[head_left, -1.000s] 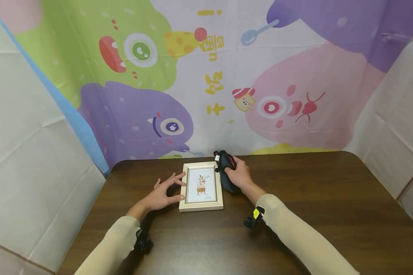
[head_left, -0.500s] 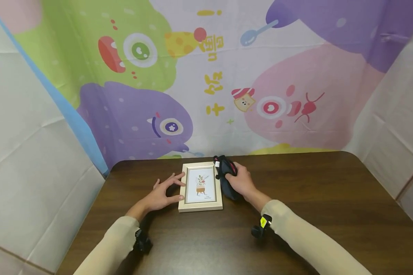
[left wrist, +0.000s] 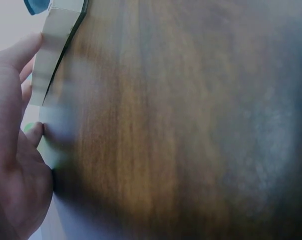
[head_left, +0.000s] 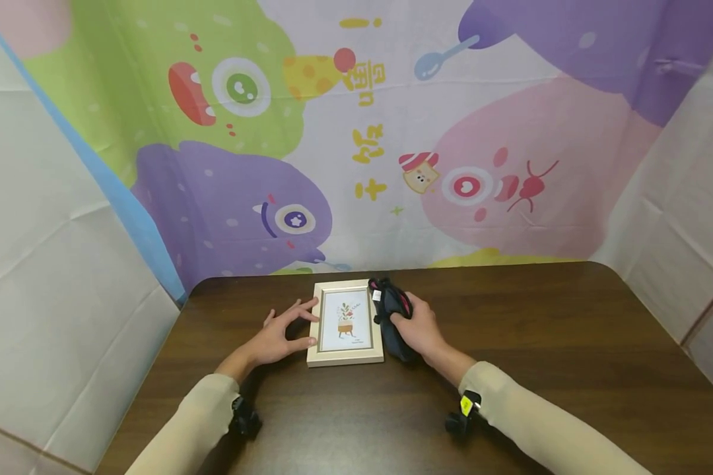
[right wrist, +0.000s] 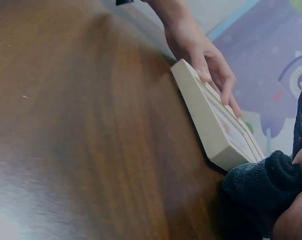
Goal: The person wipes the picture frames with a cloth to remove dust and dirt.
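A cream picture frame lies face up on the brown table, a print of a potted plant behind its glass. At its left border rests my left hand, thumb and fingers spread along the edge. My right hand grips a black plush toy with pink patches and a white tag. The toy lies against the frame's right border. In the right wrist view, the dark fuzzy toy meets the frame's near right corner; the hand hides part of it. The left wrist view shows the frame's side by the fingers.
A printed cartoon curtain hangs right behind the table's far edge. Pale fabric walls stand at left and right. Each sleeve carries a small black wrist camera. The dark wood table extends around the frame.
My right hand has slid the plush toy toward me along the frame's right border. My left hand and the frame have stayed nearly in place.
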A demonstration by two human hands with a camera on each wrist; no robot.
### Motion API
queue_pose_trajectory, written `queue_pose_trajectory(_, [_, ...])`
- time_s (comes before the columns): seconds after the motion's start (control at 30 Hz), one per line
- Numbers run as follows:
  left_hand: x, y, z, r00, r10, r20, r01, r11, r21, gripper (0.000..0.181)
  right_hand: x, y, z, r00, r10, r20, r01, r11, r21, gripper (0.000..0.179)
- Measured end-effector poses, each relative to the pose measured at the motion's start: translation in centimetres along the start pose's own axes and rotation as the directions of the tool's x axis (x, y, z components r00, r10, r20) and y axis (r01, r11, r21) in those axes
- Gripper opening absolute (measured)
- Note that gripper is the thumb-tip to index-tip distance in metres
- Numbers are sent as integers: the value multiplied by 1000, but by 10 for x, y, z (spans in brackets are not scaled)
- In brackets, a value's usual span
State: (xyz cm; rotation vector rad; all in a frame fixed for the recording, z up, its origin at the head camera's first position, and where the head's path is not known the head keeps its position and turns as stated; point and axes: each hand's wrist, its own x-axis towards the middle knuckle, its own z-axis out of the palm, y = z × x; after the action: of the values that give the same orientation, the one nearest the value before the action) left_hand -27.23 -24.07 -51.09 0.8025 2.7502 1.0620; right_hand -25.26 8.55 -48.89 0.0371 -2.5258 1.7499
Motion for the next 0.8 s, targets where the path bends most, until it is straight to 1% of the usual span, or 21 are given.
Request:
queue_pose_trajectory(0.2, [-1, 2, -1, 1000, -2, 1, 2, 1000, -6, 43, -10, 1, 0, 1000, -15, -10, 15, 1000, 22, 25])
queue_pose_trajectory(0.47, [-1, 1, 0, 1000, -4, -1, 4, 1000, -5, 44, -21, 4, 0, 1000, -21, 0, 21, 999, 50, 19])
queue_pose_trajectory(0.7, [0, 1, 0, 1000, 1, 0, -1, 1000, -6, 44, -28, 4, -3, 1000, 3, 17, -4, 996, 89, 18])
queue_pose_trajectory(0.8, [-1, 1, 0, 1000, 2, 2, -2, 1000, -2, 44, -30, 4, -4, 1000, 1, 28, -4, 995, 96, 19])
